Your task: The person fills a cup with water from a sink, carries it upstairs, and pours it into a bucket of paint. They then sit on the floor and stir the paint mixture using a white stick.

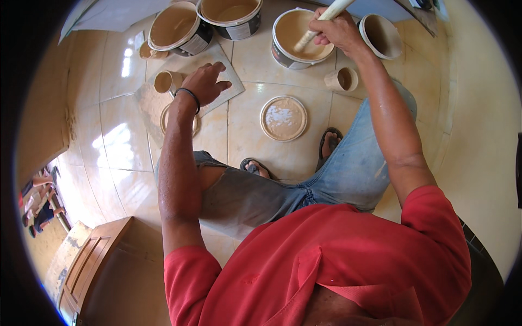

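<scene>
My right hand point(340, 30) is closed round a pale stick point(333, 12), its lower end dipped in tan liquid inside a bucket point(278, 54) at the far middle. My left hand point(205, 84), wearing a dark wristband, holds nothing, its fingers apart. It hovers over a flat board point(227, 81) on the floor, just right of a small tan-stained cup point(165, 81). Below that cup, a round lid point(190, 127) is partly hidden by my left forearm. Another round lid point(284, 118), smeared with tan and white, lies on the tiles between my hands and feet.
Two more buckets of tan liquid, one at far left point(179, 30) and one beside it point(231, 13), stand behind the board. A pale tub point(380, 35) and a small cup point(342, 80) sit at right. A wooden door panel point(89, 258) is at lower left.
</scene>
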{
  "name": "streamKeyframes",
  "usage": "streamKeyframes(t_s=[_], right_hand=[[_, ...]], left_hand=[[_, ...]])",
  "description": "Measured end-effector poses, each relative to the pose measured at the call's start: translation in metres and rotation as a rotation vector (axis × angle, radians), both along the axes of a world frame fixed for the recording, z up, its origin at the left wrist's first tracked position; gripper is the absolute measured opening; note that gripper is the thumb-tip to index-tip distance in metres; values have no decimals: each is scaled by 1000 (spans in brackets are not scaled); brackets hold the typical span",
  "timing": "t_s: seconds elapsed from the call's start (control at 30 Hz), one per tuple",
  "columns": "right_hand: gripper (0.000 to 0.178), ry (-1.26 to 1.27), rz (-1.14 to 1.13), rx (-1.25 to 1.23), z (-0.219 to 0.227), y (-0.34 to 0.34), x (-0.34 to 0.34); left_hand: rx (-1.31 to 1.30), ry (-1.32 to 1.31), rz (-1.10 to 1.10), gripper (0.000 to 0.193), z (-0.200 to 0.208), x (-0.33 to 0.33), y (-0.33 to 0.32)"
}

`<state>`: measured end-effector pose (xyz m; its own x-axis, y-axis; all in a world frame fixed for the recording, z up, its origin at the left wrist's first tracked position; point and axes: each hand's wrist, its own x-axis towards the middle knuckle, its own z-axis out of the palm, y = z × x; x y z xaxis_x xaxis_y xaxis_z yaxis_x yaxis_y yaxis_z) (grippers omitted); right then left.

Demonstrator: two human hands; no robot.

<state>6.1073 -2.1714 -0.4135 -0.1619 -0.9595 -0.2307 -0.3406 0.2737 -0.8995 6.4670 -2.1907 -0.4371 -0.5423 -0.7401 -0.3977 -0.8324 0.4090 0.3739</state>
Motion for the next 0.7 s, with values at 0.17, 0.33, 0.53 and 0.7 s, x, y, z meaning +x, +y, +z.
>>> streamKeyframes(t_s=[0.17,0.33,0.53,0.7], right_hand=[[8,386,92,-296,-8,-8,-6],[13,405,42,-76,5,-3,-6],[17,-10,25,-31,4,-1,10],[16,310,80,-190,-12,-5,-7]], left_hand=[[5,-7,-2,47,-5,2,0],[11,-10,13,48,-2,2,0],[5,4,17,47,-5,6,0],[9,16,8,47,-3,6,0]])
